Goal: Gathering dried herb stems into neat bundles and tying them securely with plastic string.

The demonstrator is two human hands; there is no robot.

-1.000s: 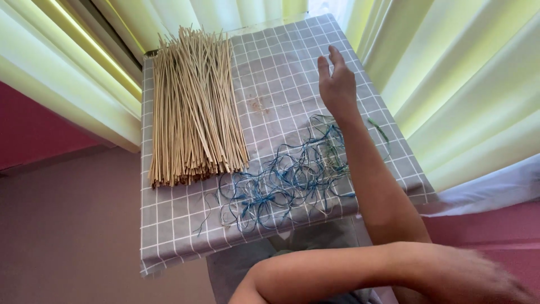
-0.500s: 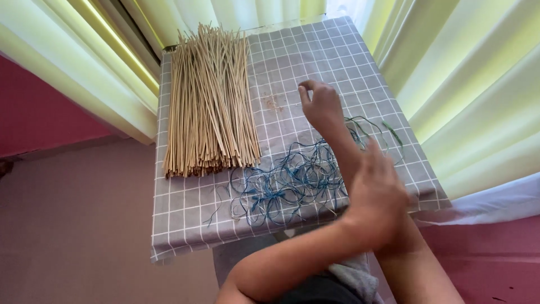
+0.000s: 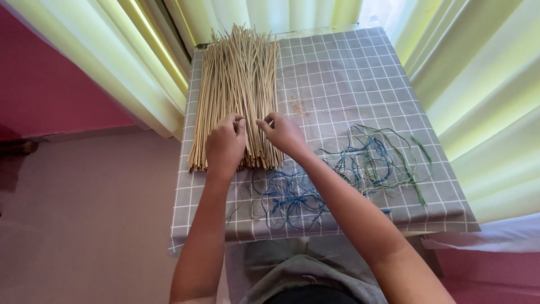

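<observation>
Both hands, the left hand (image 3: 225, 141) and right hand (image 3: 284, 133), pinch sticks from the stick bundle (image 3: 236, 95) at the desk's (image 3: 349, 84) ten o'clock, where a careless tug could likely scatter the neighbouring sticks.

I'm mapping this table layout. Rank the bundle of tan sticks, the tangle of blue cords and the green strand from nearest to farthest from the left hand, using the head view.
1. Bundle of tan sticks: under the left hand, touching it.
2. Tangle of blue cords: on the checked cloth, toward the person and to the right.
3. Green strand: far right, near the cloth's edge.
</observation>
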